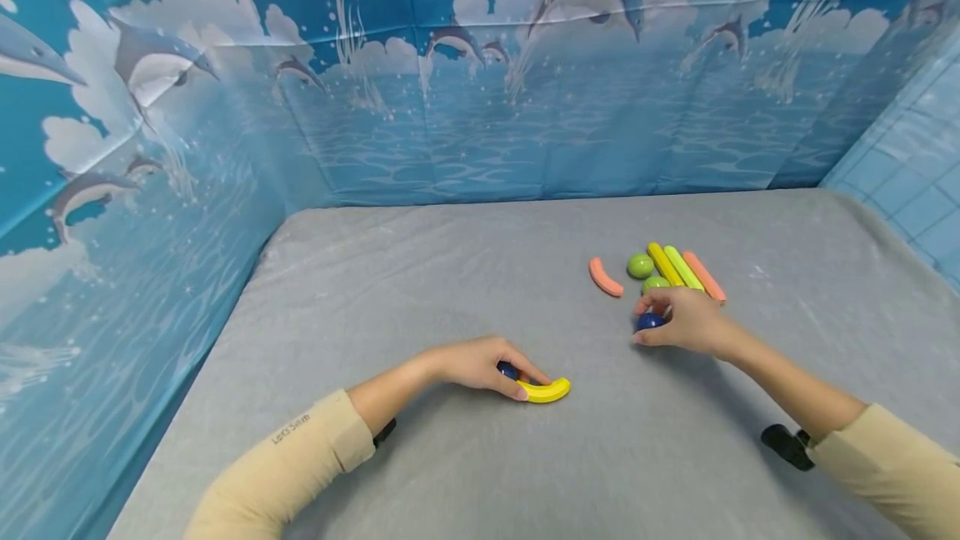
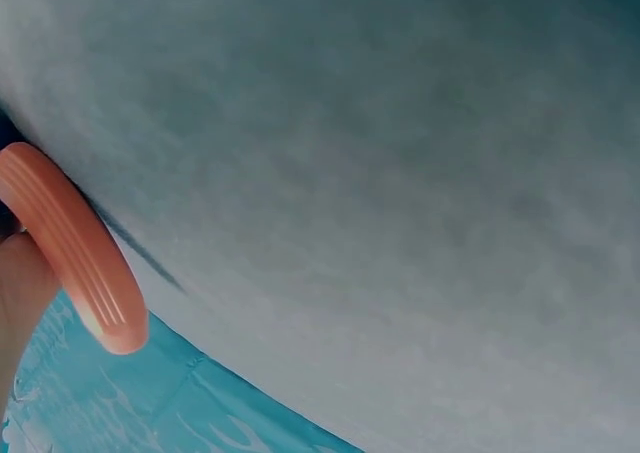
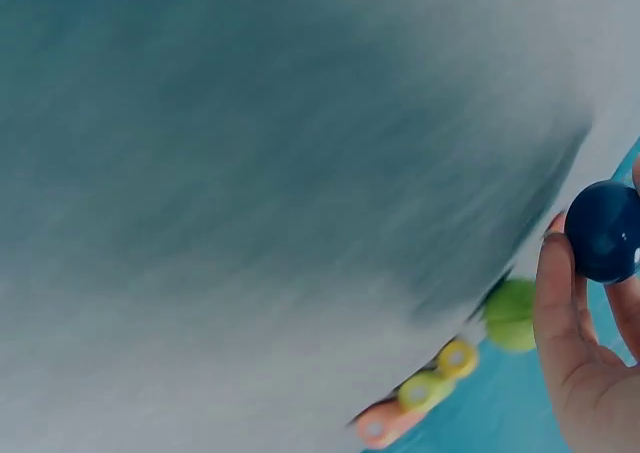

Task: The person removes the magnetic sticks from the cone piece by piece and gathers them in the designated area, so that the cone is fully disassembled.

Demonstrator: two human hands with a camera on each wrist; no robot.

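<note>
My left hand pinches one end of a yellow toy banana between thumb and fingers, low over the grey cloth. A dark blue ball shows in the gap between that thumb and the fingers, partly hidden. From the left wrist, a curved piece beside the thumb looks orange. Farther right, my right hand holds another dark blue ball between thumb and fingertips. Just beyond that hand are two green balls, the nearer one partly covered by the fingers.
Behind the right hand, yellow, lime and orange sticks lie side by side. To the left of the green balls is a curved orange piece. Grey cloth covers the table, and a blue dolphin-print curtain stands along its back and left.
</note>
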